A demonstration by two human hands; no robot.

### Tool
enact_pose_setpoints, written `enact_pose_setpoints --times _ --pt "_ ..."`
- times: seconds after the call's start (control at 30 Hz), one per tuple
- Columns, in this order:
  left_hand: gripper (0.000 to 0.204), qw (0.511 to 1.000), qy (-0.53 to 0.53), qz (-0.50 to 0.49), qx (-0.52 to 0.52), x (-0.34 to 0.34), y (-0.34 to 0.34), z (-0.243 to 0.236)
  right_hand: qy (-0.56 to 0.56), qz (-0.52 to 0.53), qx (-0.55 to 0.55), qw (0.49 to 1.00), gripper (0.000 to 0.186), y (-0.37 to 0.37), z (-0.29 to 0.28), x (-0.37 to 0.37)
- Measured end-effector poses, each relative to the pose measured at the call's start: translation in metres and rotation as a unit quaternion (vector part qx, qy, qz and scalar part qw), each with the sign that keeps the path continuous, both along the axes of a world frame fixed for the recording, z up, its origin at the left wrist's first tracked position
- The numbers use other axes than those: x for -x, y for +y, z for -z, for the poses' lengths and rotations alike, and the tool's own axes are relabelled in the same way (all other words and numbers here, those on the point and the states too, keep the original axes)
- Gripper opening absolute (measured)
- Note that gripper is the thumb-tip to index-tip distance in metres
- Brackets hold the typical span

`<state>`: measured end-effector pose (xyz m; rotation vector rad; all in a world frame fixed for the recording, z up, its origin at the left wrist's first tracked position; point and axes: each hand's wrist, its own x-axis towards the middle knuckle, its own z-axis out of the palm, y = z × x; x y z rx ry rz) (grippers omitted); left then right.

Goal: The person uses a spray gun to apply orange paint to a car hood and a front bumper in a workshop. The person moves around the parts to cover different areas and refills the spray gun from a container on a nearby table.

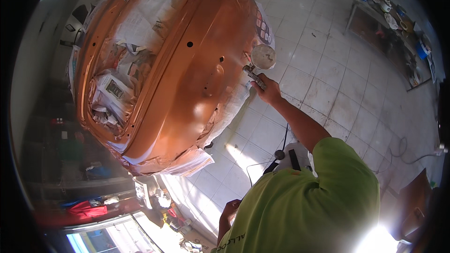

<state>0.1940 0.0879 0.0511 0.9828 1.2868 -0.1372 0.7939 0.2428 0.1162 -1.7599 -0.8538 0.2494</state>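
"Pale tiles [328, 82] pave the floor. What is closest?"

"The person's green shirt [304, 206], filling the lower middle. Just left of it the left hand [228, 212] hangs low, fingers bent. The shirt covers part of it, so I can't tell how far they are closed or whether they hold anything."

"And the right arm?"

"It stretches out from the short sleeve, up and to the left, bent only slightly. At its end the right hand [268, 90] has its fingers wrapped around the handle of a spray gun [257, 78]. The trigger is hard to make out."

"Where exactly is the gun?"

"Beside the right edge of an orange vehicle panel [197, 77], its round pale cup [263, 56] turned toward us. I can't tell how near the nozzle is to the paint."

"Beyond that?"

"Crumpled masking paper [152, 18] covers the panel's opening. Farther off, a cluttered table [375, 17] stands at upper right, its small things blurred. Lower left is dim, and the black fisheye rim cuts off the corners."
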Motion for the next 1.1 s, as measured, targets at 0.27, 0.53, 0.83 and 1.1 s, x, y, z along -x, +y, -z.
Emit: enact_pose_setpoints --times 0.27,0.53,0.83,1.1 --pt "0.019 0.999 0.009 -0.044 0.004 0.155 -0.076 -0.017 -0.055 -0.087 -0.093 0.990 0.034 -0.068 -0.002 0.236" --pt "0.019 0.993 0.043 -0.106 0.029 0.247 -0.161 -0.044 -0.009 -0.212 -0.038 0.977 0.038 -0.081 -0.002 0.399" --pt "0.018 0.990 0.056 -0.126 0.022 0.248 -0.193 -0.048 0.038 -0.277 0.044 0.959 0.038 -0.051 0.006 0.428" --pt "0.017 0.995 0.059 -0.076 0.034 0.202 -0.152 -0.045 0.029 -0.079 -0.017 0.996 0.034 -0.042 0.016 0.263"
